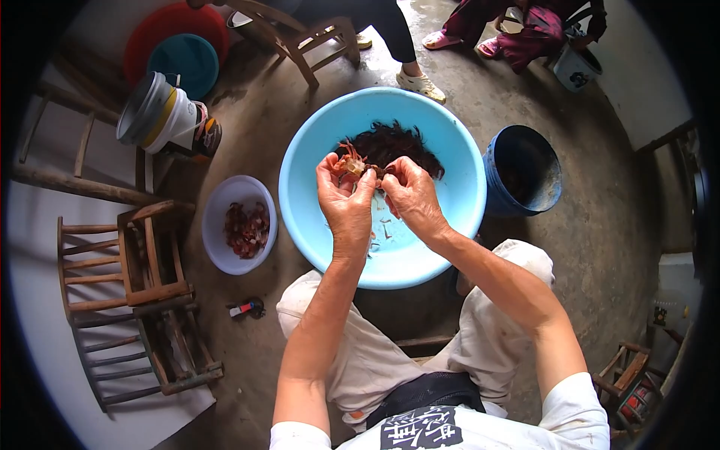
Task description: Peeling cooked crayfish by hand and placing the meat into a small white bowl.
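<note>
My left hand [347, 194] grips a crayfish [354, 165] with reddish legs and a pale, torn-looking body. The fingers of my right hand [409, 188] pinch the crayfish's darker end, close to my left thumb. Both hands hang over a wide light-blue plastic basin [315, 247] set in front of my knees. A heap of dark reddish-brown pieces [394, 140], perhaps crayfish parts, lies on the far side of the basin. Small scraps [386, 228] dot its wet bottom nearer to me.
A white bowl [211, 242] of reddish crayfish pieces [247, 230] stands left; a dark-blue bucket [492, 194] stands right. Wooden chairs [160, 295], stacked buckets [163, 112] and a red tub [135, 50] line the left side. Two seated people's legs [394, 34] are beyond.
</note>
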`<state>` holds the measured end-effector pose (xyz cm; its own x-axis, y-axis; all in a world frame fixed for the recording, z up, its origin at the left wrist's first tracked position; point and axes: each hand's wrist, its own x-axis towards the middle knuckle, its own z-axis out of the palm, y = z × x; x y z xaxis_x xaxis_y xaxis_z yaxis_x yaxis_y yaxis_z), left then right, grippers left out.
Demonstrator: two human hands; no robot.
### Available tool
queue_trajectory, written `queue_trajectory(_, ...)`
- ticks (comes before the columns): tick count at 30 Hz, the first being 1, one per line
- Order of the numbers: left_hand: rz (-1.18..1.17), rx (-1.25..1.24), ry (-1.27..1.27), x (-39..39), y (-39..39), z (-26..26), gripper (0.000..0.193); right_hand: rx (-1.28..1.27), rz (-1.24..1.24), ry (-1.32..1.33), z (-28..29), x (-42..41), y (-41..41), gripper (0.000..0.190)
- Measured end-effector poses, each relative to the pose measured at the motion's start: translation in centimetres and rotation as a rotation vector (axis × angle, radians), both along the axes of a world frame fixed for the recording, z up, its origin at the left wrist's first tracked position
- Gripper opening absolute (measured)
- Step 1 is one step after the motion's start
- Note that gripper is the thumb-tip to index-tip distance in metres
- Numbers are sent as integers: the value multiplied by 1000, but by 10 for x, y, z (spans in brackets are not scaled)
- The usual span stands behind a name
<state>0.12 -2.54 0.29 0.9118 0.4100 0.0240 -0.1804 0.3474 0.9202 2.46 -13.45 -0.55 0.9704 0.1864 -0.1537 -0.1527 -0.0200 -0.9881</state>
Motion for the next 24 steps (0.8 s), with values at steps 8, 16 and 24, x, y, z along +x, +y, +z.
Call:
queue_trajectory(8,13,-339,-73,4,4,-2,47,611,-7,147,0,8,8,9)
queue_trajectory(16,94,144,-142,2,12,17,55,-332,53,-659,26,18,3,9)
queue_trajectory(24,154,292,-140,-3,41,20,50,-359,107,-648,14,12,-3,5)
